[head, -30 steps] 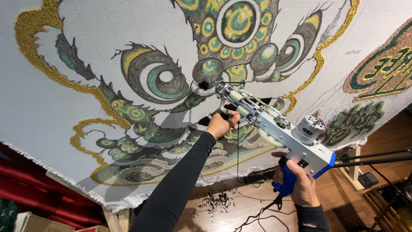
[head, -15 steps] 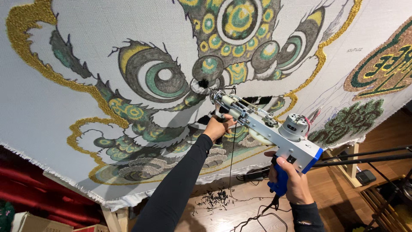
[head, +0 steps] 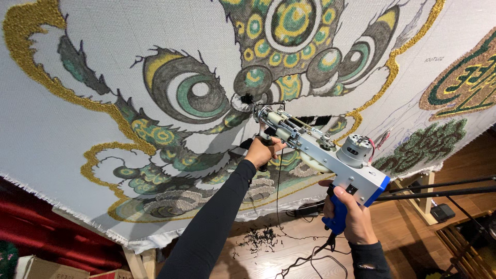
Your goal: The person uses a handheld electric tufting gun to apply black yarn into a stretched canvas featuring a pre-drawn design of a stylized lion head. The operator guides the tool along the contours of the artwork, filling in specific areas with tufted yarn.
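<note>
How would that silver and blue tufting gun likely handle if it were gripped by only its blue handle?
The silver and blue tufting gun probably feels front-heavy: its long metal body and motor extend past the grip. Both hands, left and right, hold it, suggesting it would tip forward. It looks rigid.

Rug-tufting workshop: big stretched cloth [head: 62,134] on wooden frame [head: 135,258], tufting gun [head: 320,150], yarn scraps [head: 258,240] on floor.

I see a tufting gun [head: 320,150] of shiny bare metal with a smooth blue plastic grip. The big cloth [head: 77,134] looks rough and woven, with fuzzy yarn patches. The floor [head: 403,237] is smooth brown wood.
</note>
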